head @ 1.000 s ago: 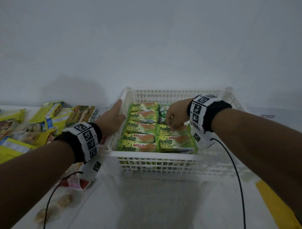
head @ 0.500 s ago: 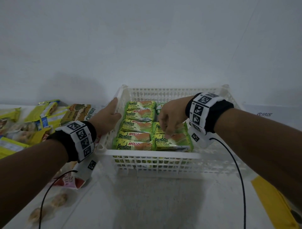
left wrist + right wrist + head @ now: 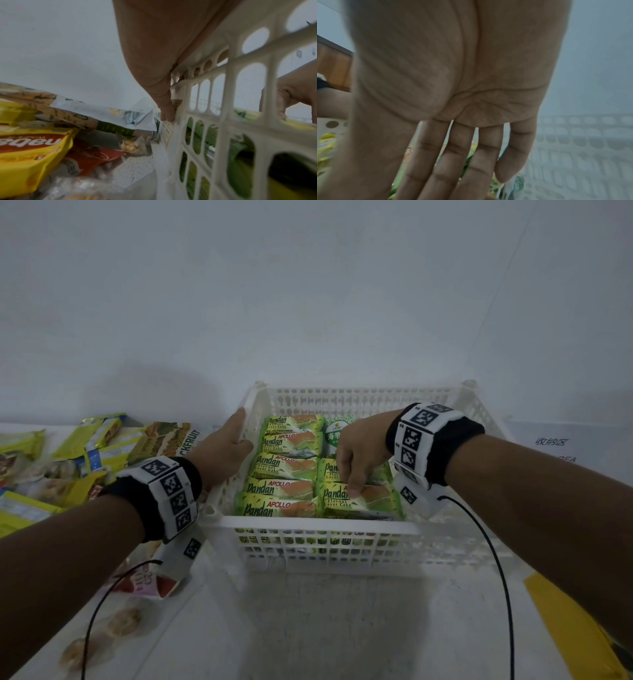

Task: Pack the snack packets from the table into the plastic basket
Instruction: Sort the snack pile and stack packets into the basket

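White table [image 3: 308,628], wall behind. White plastic basket [image 3: 308,525], lattice-walled, at the table's far middle edge against the wall; its right portion shows no packets. Inside, against the basket's left wall: green Pandan layer-cake packets [image 3: 284,467] in two columns, laid flat and overlapping, printed with an orange-and-green cake slice; one green-and-white packet [image 3: 337,429] at the far end of the right column. Loose snack packets [image 3: 78,453], mostly yellow, heaped at the table's left edge beside the basket. Left hand [image 3: 224,448]: fingers straight along the outside of the basket's left wall, thumb over the rim, steadying it. Right hand [image 3: 359,453]: inside the basket, fingers extended downward, tips touching the nearest packet [image 3: 373,501] of the right column, nothing grasped. Left wrist view alone shows a fingertip [image 3: 169,115] pressed to the lattice, green packets through the openings, and a yellow-and-red pouch [image 3: 30,151] among the heap. Right wrist view alone shows the open palm [image 3: 462,81] with fingers spread apart, green wrappers glimpsed between them.
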Tool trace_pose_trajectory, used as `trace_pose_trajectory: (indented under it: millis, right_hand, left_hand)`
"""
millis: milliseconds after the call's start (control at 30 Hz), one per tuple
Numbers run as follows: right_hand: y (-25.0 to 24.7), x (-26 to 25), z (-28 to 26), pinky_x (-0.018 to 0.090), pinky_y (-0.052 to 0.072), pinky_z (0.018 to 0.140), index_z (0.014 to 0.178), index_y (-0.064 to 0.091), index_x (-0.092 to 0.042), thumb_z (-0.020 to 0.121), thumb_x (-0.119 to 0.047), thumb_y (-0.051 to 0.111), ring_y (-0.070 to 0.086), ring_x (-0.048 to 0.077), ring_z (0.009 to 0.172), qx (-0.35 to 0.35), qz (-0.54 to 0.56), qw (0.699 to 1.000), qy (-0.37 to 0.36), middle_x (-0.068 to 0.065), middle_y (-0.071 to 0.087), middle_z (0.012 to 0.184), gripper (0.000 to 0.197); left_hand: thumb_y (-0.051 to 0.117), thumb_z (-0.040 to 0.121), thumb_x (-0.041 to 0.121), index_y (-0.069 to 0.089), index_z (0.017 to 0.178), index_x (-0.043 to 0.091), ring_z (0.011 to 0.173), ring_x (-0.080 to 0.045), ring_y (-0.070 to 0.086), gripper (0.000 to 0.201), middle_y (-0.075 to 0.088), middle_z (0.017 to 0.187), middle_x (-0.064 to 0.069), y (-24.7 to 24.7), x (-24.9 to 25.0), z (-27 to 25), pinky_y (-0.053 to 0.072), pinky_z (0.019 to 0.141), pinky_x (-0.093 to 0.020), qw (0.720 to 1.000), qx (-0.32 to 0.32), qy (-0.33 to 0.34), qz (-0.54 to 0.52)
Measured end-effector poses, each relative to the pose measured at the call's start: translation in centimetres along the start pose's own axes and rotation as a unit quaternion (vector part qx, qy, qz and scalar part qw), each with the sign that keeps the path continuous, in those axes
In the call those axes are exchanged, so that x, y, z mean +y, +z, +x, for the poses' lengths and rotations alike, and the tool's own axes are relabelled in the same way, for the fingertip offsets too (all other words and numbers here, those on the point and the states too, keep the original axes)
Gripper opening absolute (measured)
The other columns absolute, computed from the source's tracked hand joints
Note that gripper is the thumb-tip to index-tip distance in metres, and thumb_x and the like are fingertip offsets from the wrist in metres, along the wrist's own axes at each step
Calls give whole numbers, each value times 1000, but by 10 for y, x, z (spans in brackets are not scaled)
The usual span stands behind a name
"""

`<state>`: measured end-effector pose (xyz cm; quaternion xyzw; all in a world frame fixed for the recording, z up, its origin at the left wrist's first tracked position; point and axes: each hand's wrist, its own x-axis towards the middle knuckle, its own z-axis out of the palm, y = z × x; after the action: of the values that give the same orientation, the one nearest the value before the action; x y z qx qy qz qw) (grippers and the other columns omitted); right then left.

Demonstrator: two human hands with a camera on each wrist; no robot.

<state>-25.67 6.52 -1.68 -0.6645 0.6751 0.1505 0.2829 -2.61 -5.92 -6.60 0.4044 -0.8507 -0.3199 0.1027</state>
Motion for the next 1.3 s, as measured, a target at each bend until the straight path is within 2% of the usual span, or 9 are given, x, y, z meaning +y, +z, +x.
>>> trace_pose_trajectory:
  millis: [100, 200, 333, 400, 500, 633, 867, 1067, 1300]
  right_hand:
    - [-2, 0, -5, 34, 56, 83, 86, 79, -29, 75, -51, 85, 71, 14, 87, 26, 17, 999, -7, -10, 77, 85, 25]
    - [-7, -3, -9, 32, 54, 79, 84, 75, -25, 84, -54, 76, 66, 11, 74, 101, 11, 995, -11, -12, 73, 70, 28]
    - [-18, -12, -9, 28, 45, 69, 95, 74, -25, 90, -60, 67, 64, 14, 85, 191, -3, 982, -14, -12, 70, 87, 36]
    - [-25, -20, -9, 30, 47, 80, 110, 70, -26, 90, -66, 61, 61, 13, 96, 202, -13, 979, -8, -17, 65, 98, 45]
    - [-34, -40, -3, 37, 46, 98, 132, 59, -28, 90, -72, 55, 57, 18, 115, 224, -41, 974, -8, -5, 61, 129, 61]
    - [-47, -79, 9, 41, 44, 101, 145, 46, -28, 92, -70, 52, 53, 23, 124, 271, -52, 961, -13, 2, 55, 141, 68]
    - [-70, -182, 55, 46, 44, 105, 153, 32, -33, 90, -75, 50, 51, 26, 128, 291, -48, 955, -7, 5, 41, 151, 77]
    - [-74, -296, 107, 42, 44, 100, 140, 50, -33, 92, -71, 51, 53, 23, 120, 314, -46, 948, -3, 3, 49, 138, 62]
    - [-22, -394, 160, 43, 49, 96, 137, 53, -33, 95, -60, 57, 55, 26, 117, 235, -62, 970, -21, 4, 55, 132, 50]
  left_hand:
    - [40, 106, 17, 2, 163, 16, 154, -21, 19, 69, 9, 170, -4, 0, 0, 0, 22, 122, -33, 1000, 0, -5, -3]
    - [41, 106, 17, 2, 163, 16, 151, -26, 28, 69, 11, 169, -5, -1, 5, -3, 30, 119, -36, 1000, 2, -6, -4]
    - [47, 107, 32, 10, 163, 17, 140, -31, 45, 69, 30, 163, -13, -4, 11, -9, 41, 102, -33, 1000, 24, -13, 3]
    - [49, 103, 45, 15, 162, 19, 139, -31, 46, 72, 37, 160, -12, -13, 12, -15, 40, 109, -39, 999, 47, -10, -2]
    - [50, 100, 52, 24, 159, 18, 136, -27, 48, 73, 42, 156, -10, -39, 4, -20, 41, 111, -42, 995, 96, 1, 3]
    - [55, 98, 52, 32, 155, 20, 125, -25, 55, 70, 48, 149, -8, -82, -20, -30, 47, 105, -45, 992, 102, 17, 75]
    - [51, 91, 70, 38, 151, 22, 123, -26, 54, 78, 48, 145, -8, -155, -98, -60, 44, 102, -39, 969, 38, 16, 242]
    - [60, 94, 57, 49, 143, 22, 121, -29, 54, 61, 53, 135, -10, -207, -199, -100, 41, 99, -36, 965, 30, 41, 259]
    - [59, 93, 60, 48, 142, 25, 124, -30, 50, 62, 50, 127, -4, -231, -303, -143, 44, 100, -44, 956, -59, 24, 286]
